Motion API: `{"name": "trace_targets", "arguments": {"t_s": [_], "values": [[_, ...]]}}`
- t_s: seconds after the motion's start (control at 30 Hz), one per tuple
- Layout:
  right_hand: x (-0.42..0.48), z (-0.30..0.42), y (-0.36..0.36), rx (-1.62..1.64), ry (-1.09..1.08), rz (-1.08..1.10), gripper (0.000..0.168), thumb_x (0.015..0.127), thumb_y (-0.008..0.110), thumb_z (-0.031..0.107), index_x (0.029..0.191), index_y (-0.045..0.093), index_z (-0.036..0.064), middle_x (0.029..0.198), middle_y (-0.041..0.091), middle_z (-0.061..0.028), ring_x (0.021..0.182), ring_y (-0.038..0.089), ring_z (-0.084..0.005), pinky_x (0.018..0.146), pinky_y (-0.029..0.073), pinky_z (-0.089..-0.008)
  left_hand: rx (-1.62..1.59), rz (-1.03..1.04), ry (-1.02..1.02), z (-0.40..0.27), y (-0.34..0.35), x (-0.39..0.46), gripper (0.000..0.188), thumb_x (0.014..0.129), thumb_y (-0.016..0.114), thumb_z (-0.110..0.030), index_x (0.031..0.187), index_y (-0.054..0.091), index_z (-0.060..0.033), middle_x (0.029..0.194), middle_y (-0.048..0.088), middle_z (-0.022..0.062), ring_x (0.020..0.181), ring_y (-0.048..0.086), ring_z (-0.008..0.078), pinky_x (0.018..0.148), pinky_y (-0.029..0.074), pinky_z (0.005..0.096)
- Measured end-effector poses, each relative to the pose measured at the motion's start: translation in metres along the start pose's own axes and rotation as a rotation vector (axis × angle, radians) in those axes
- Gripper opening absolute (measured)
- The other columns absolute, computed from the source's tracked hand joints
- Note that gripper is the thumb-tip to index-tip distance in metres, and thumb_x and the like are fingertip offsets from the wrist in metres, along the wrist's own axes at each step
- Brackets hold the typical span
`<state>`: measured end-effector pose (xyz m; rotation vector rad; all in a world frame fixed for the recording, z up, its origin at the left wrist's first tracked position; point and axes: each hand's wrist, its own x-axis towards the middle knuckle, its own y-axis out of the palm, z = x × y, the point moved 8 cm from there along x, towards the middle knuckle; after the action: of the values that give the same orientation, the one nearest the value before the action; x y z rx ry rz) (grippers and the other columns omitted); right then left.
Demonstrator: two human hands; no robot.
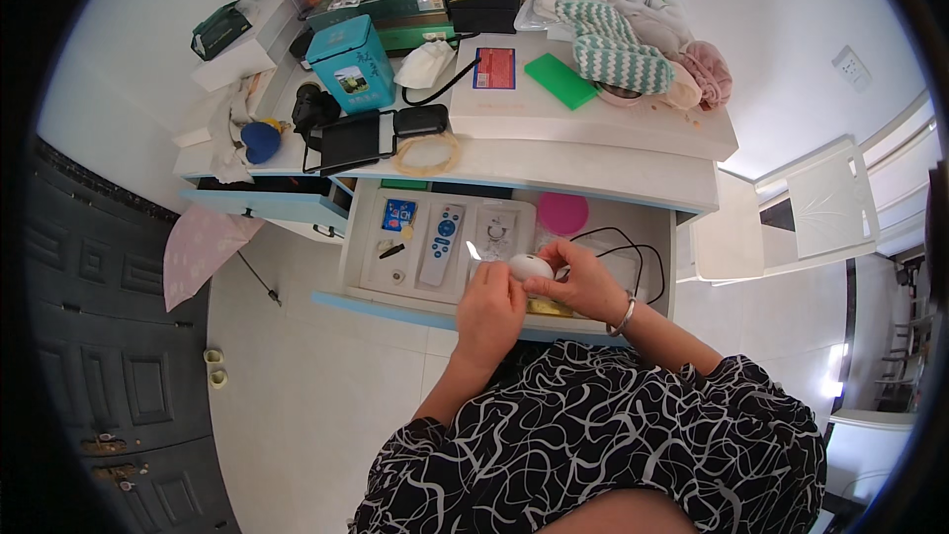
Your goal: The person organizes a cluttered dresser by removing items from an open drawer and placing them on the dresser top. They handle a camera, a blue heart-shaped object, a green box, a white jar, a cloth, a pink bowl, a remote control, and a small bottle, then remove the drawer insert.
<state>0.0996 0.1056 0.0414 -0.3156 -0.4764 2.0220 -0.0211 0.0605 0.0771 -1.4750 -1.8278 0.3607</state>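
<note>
A small white rounded case (531, 267) is between my hands, above the pulled-out drawer (356, 292). My right hand (586, 283) grips its right side between thumb and fingers. The curled fingers of my left hand (491, 305) close on its left end; their tips are partly hidden. Below lies a clear organizer tray (410, 268). It holds a white remote control (442, 245), a blue packet (399, 214), a black clip-like piece (391, 251) and a small clear bag (496, 231). Right of the tray are a round pink item (563, 213) and a black cable (660, 274).
Above the drawer, the white cabinet top (556, 163) carries a teal tin (352, 63), a black frame-like holder (350, 142), a green box (561, 81) and a striped cloth (619, 52). Another drawer (270, 202) is ajar at left, near a pink umbrella (204, 248). A white chair (786, 222) stands right.
</note>
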Motion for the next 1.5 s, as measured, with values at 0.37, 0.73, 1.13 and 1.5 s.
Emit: {"name": "trace_targets", "arguments": {"t_s": [0.37, 0.73, 1.13, 1.5], "values": [[-0.009, -0.009, 0.018, 0.644, 0.270, 0.227, 0.038, 0.085, 0.055, 0.017, 0.116, 0.042, 0.000, 0.092, 0.058, -0.0076, 0.076, 0.060, -0.0128, 0.064, 0.053, -0.0248, -0.090, 0.025, -0.057, 0.007, 0.012, -0.002, 0.009, 0.074, 0.054, -0.006, 0.074, 0.048, -0.0010, 0.070, 0.051, 0.0146, 0.060, 0.051, 0.0315, 0.053, 0.042, 0.0383], [-0.009, -0.010, 0.007, 0.445, 0.269, 0.135, 0.028, 0.082, 0.059, 0.013, 0.104, 0.055, -0.003, 0.085, 0.063, -0.0062, 0.072, 0.060, -0.0097, 0.061, 0.051, -0.0220, -0.105, 0.045, -0.079, 0.001, 0.011, -0.005, 0.008, 0.074, 0.052, -0.008, 0.075, 0.046, -0.0024, 0.074, 0.052, 0.0134, 0.066, 0.053, 0.0321, 0.054, 0.043, 0.0401], [-0.004, 0.008, -0.016, 0.001, 0.064, -0.071, 0.017, 0.076, 0.062, 0.012, 0.090, 0.061, 0.002, 0.070, 0.063, -0.0121, 0.060, 0.062, -0.0162, 0.055, 0.048, -0.0246, -0.166, 0.052, -0.109, -0.003, 0.010, -0.006, 0.010, 0.072, 0.058, -0.008, 0.079, 0.052, -0.0035, 0.067, 0.052, 0.0096, 0.060, 0.054, 0.0241, 0.054, 0.043, 0.0330], [0.028, 0.055, -0.032, 0.230, 0.043, 0.377, 0.015, 0.080, 0.056, 0.007, 0.093, 0.058, 0.001, 0.067, 0.059, -0.0013, 0.048, 0.049, -0.0041, 0.042, 0.040, -0.0177, -0.892, 0.604, -0.231, 0.013, 0.021, 0.019, 0.051, 0.078, 0.064, -0.014, 0.121, 0.041, -0.0036, 0.103, 0.056, 0.0069, 0.098, 0.052, 0.0176, 0.084, 0.041, 0.0292]]}}
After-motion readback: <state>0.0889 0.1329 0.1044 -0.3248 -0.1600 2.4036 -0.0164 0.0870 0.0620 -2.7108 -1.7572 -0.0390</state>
